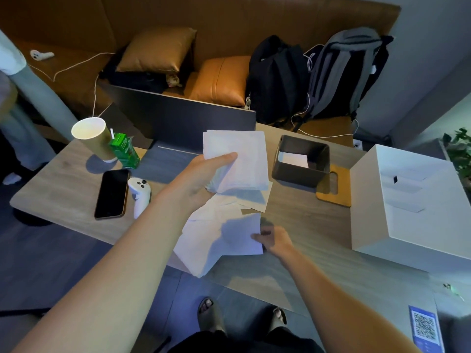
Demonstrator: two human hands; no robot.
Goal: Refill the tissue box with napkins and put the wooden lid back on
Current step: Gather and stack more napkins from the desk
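While raised above worktop (63, 189), left hand (204, 179) palm-up, grip closed on napkin stack (237, 159), thumb on top, stack's far edge tilted up and away. Right hand (275, 239) lower and nearer, grip pinching corner of loose napkins (219, 240) spread flat between both grips. Right of left grip: dark tissue box (300, 169), upright, open-topped, a few napkins inside; wooden lid (336, 192) flat, partly under box. Beyond: brown sofa (219, 19), two backpacks.
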